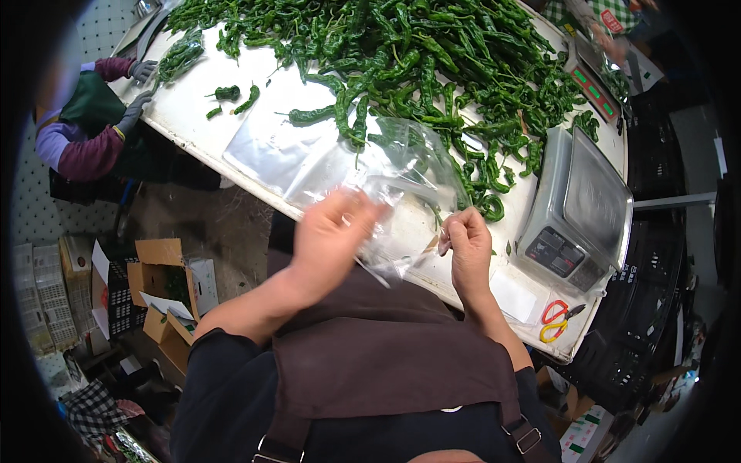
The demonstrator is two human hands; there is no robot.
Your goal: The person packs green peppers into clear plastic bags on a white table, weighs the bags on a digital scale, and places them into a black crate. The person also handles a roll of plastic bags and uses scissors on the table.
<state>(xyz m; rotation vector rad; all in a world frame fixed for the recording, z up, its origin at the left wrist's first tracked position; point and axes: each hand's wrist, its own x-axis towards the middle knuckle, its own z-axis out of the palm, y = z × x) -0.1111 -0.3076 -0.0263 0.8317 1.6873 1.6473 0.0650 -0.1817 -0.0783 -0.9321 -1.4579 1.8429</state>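
A clear plastic bag (414, 153) is spread between my two hands above the table's front edge, its film wrinkled and shiny. My left hand (336, 231), blurred, has the bag's near side between thumb and fingers. On the other side, my right hand (468, 237) pinches the bag's edge with curled fingers. Through the film I see green peppers, but cannot tell whether any lie inside. Beyond the bag spreads a large heap of long, wrinkled green peppers (399, 58). Flat clear bags (269, 147) lie on the white table left of my hands.
A digital scale (579, 214) stands at right, near red-and-yellow-handled scissors (558, 321) and white paper (514, 298). Another scale (593, 92) stands farther back. At left, a co-worker's gloved hands (136, 92) are beside a filled bag (180, 56). Cardboard boxes (159, 260) stand on the floor.
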